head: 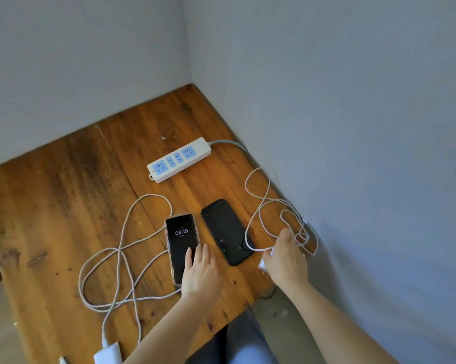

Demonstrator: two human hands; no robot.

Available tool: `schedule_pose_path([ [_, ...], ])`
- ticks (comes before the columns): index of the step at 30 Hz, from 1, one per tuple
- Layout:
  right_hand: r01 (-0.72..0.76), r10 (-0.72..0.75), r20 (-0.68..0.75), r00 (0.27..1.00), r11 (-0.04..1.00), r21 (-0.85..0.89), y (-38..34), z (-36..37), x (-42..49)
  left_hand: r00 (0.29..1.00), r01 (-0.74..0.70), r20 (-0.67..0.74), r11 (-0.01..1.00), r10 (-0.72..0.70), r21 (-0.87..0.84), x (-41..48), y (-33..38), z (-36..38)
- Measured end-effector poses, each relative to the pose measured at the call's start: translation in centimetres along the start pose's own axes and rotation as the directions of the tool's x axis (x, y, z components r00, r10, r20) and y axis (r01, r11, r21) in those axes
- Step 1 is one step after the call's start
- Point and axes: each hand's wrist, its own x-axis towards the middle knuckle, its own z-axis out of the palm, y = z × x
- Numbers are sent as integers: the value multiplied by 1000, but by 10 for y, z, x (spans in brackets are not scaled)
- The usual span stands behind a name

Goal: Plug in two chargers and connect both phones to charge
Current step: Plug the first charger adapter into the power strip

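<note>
Two phones (205, 241) between cables; left hand (199, 271) flat, right hand (286, 256) gripping charger (264, 262).

A white charger (264, 264) was held in the right hand (286, 261), just left of a tangled white cable (282, 219). Beyond it, black phones (226, 231) and a white, blue-socketed power strip (179, 159) were seen on streaked brown wood (64, 193).

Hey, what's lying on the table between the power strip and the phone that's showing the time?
Mostly bare wood in the head view. Only a loop of the left charger cable crosses between the power strip and the lit phone.
</note>
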Motion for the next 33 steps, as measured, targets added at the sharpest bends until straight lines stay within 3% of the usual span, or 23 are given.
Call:
schedule_pose_path([
  [3, -88, 87, 21, 996, 995, 49, 0, 12, -1, 998, -66, -6, 994, 66, 85, 1, -4, 8],
  [10, -135, 119, 130, 984, 983, 121, -2, 26, -4, 992, -128, 25, 982, 126, 139, 7, -7, 13],
  [14, -216, 156, 209, 965, 928, 302, -5, 13, 2, 993, -113, 51, 985, 107, 129, 11, -2, 7],
  [17, -373, 250, 295, 922, 777, 507, -13, -8, 14, 993, -102, 66, 991, 96, 92, 15, 3, 1],
  [20, -457, 209, 428, 879, 626, 633, -26, -33, 23, 992, -88, 95, 996, 85, 30, 17, 4, -3],
  [23, -506, 76, 567, 820, 561, 656, -43, -61, 31, 985, -53, 159, 997, 60, -49, 18, -1, -10],
  [25, -537, -84, 631, 771, 447, 716, -58, -80, 38, 979, -14, 197, 978, 55, -206, 20, -9, -18],
  [28, -596, -224, 646, 729, 257, 761, -86, -100, 50, 990, 32, 135, 860, 43, -510, 26, -27, -36],
  [33, -634, -242, 631, 737, 76, 770, -134, -112, 77, 976, 129, -32, 694, -214, -709, 45, -56, -67],
])
